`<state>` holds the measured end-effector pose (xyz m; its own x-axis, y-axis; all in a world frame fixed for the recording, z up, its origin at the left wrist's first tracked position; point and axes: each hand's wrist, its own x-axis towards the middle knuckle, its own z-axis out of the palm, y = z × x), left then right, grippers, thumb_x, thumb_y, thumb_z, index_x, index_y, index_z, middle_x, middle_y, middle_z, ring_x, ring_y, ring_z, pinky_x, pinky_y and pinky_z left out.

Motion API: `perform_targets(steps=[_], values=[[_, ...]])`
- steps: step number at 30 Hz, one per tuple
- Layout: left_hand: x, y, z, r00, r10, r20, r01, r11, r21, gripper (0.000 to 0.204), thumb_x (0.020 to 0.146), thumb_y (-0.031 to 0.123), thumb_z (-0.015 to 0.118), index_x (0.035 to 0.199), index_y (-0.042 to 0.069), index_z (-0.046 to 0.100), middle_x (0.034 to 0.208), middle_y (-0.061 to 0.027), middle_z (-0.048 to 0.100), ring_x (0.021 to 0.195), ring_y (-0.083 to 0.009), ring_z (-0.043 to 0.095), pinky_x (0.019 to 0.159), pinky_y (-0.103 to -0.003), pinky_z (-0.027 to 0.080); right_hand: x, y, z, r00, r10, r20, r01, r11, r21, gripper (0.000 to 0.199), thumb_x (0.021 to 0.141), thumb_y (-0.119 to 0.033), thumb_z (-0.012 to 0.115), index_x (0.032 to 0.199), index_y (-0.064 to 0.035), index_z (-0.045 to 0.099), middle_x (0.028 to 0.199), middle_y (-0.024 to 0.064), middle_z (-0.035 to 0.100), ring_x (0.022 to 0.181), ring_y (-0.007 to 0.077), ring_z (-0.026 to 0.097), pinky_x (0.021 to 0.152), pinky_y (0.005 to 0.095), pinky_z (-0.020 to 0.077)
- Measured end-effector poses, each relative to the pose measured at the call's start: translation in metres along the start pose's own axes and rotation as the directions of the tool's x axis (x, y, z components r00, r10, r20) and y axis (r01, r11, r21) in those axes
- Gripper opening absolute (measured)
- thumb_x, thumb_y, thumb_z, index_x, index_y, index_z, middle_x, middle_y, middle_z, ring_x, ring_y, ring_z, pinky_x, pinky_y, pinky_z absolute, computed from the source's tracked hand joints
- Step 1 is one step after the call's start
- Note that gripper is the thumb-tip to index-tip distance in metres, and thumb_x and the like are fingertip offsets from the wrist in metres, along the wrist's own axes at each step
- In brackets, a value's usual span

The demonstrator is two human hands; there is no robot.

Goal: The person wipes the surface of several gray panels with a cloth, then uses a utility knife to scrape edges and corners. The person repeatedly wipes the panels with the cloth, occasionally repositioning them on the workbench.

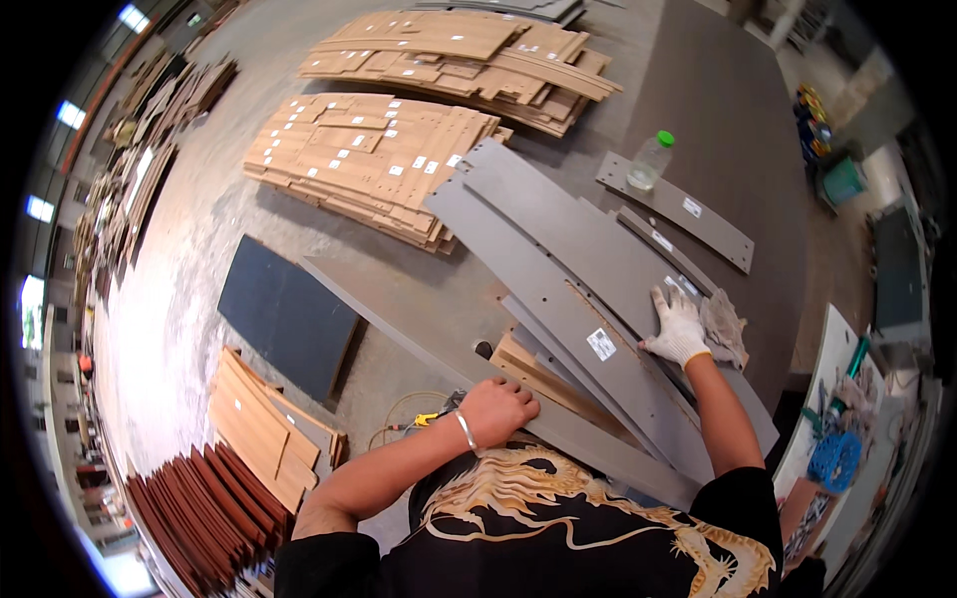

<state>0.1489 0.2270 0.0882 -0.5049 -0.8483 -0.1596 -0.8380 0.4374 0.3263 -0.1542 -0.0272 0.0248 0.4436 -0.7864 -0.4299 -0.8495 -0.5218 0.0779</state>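
My bare left hand (498,411), with a silver bangle at the wrist, is closed over the upper edge of a long grey board (404,339). That board stands tilted close to my body and reaches out to the far left. My right hand (678,327), in a white glove, lies with fingers spread on a wide grey panel (558,224). Under and beside this panel is another grey panel (543,284) with small holes and a white label. A crumpled, greyish rag (722,327) sits right beside the gloved hand. Lower down, a wood-coloured board (563,374) shows between the grey ones.
A clear bottle with a green cap (650,161) stands on a short grey board (698,209). Wood-coloured panel stacks (369,149) lie beyond. At left are a dark blue panel (284,314) and reddish-brown strips (204,518). Blue netting (835,460) lies at right.
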Motion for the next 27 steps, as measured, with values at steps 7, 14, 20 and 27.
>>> perform_targets(steps=[7,14,20,27], values=[[-0.153,-0.024,-0.001,0.94,-0.308,-0.147,0.301,0.951,-0.068,0.034,0.068,0.013,0.075,0.101,0.01,0.067,0.096,-0.0045,0.071,0.095,-0.0268,0.069,0.077,-0.042,0.057,-0.002,-0.033,-0.009,0.995,0.084,0.047,-0.083,0.996,-0.031,0.125,0.07,-0.053,0.088,0.166,-0.0131,0.019,0.16,0.0293,0.03,0.146,0.0419,0.038,0.121,0.0465,0.0322],[-0.302,-0.031,0.031,0.813,-0.559,-0.165,0.534,0.828,-0.174,0.017,0.071,0.015,0.074,0.087,0.014,0.068,0.079,-0.0034,0.069,0.083,-0.0271,0.067,0.066,-0.043,0.055,-0.004,-0.046,-0.011,0.994,0.087,0.061,-0.089,0.995,0.038,0.131,0.064,-0.039,0.094,0.166,-0.0092,0.018,0.155,0.0318,0.036,0.143,0.0458,0.04,0.118,0.0459,0.039],[-0.459,-0.029,0.075,0.613,-0.789,-0.048,0.749,0.6,-0.281,0.021,0.076,0.023,0.078,0.096,0.017,0.077,0.084,-0.0073,0.072,0.086,-0.0303,0.07,0.069,-0.045,0.054,-0.018,-0.113,-0.023,0.994,0.044,0.1,-0.06,0.985,0.164,0.129,0.064,-0.034,0.093,0.165,-0.0081,0.017,0.143,0.031,0.05,0.135,0.0475,0.049,0.114,0.0487,0.0434],[-0.59,-0.026,0.115,0.271,-0.911,0.312,0.891,0.115,-0.44,0.035,0.076,0.037,0.085,0.101,0.014,0.078,0.087,-0.0171,0.075,0.089,-0.0396,0.07,0.079,-0.049,0.054,0.001,-0.185,-0.047,0.956,-0.176,0.235,-0.132,0.456,0.88,0.109,0.069,-0.015,0.086,0.162,-0.006,0.031,0.15,0.0234,0.053,0.121,0.0378,0.063,0.106,0.0451,0.0498]])
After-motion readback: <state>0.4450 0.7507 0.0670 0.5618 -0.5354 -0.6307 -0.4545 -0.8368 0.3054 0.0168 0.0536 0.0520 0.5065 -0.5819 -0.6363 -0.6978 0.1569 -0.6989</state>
